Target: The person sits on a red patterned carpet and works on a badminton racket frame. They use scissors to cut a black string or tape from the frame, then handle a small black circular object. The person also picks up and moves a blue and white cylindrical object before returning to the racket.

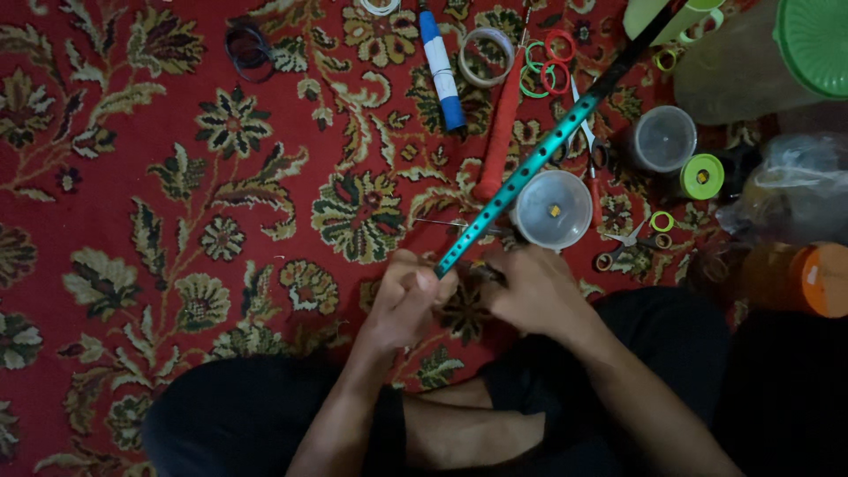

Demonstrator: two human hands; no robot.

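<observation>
The left hand (405, 291) is clenched around the near end of a long teal metal rod with a row of small holes (521, 177), which slants up and away to the right over the red floral carpet (132, 177). The right hand (530, 287) lies curled just beside it, on something too dark to tell. Beyond stand a clear round plastic tub (553, 209), a red grip-wrapped handle (499, 132) and a blue and white tube (442, 71).

Two clear tubs (552, 209) (662, 138), two scissors (629, 240) (590, 146), one teal rod (530, 168)
</observation>
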